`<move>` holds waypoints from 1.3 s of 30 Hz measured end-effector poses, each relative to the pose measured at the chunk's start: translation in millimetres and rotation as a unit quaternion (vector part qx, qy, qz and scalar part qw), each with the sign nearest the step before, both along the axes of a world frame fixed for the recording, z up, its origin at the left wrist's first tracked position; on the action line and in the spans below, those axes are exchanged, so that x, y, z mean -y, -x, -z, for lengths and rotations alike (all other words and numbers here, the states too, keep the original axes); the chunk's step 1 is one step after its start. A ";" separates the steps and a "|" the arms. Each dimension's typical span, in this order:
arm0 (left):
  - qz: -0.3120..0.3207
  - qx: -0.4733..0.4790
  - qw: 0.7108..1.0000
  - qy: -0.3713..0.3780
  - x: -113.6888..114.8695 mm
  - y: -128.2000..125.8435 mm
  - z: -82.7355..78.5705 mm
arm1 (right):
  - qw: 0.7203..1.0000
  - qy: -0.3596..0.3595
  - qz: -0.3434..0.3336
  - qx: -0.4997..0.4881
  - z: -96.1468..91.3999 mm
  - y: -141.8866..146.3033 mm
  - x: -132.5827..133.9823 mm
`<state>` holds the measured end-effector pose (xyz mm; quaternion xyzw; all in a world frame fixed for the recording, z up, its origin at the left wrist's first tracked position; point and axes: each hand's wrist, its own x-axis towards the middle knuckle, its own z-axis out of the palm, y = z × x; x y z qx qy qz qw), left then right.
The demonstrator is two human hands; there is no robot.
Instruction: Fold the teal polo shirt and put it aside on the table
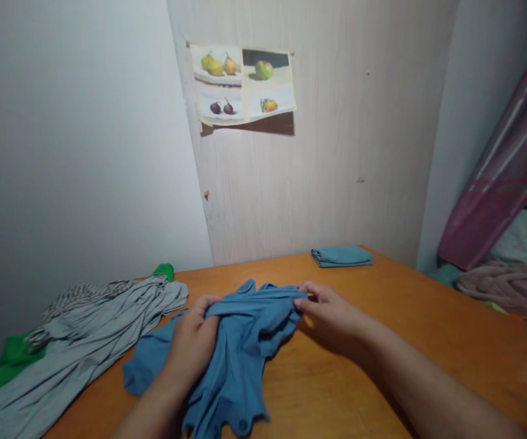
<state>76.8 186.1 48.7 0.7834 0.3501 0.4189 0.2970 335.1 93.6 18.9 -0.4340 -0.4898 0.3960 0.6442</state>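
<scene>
A crumpled blue garment lies on the orange wooden table in front of me. My left hand is closed on a bunched part of the garment near its top left. My right hand pinches the garment's upper right edge with thumb and fingers. The cloth is stretched a little between both hands, and its lower part hangs toward the table's near edge.
A folded teal cloth sits at the table's far edge. A pile of grey, striped and green clothes covers the left side. A fruit picture hangs on the wooden panel. Bedding and a purple curtain are at the right.
</scene>
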 end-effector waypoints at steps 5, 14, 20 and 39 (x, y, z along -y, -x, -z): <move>-0.118 0.155 0.979 0.063 -3.0 6.1 -12.4 | 0.992 -0.026 0.090 0.081 -14.5 -4.7 -3.3; 0.090 0.004 0.992 -0.086 49.2 -17.5 -8.9 | 1.000 0.010 0.017 -0.021 -21.9 19.7 7.4; 0.027 0.043 0.998 -0.027 27.1 -12.0 -7.1 | 0.979 0.035 -0.196 -0.045 -26.0 37.8 21.1; 0.098 0.438 0.820 0.354 15.3 4.5 -32.5 | 0.969 0.094 -0.220 0.062 10.2 63.0 14.4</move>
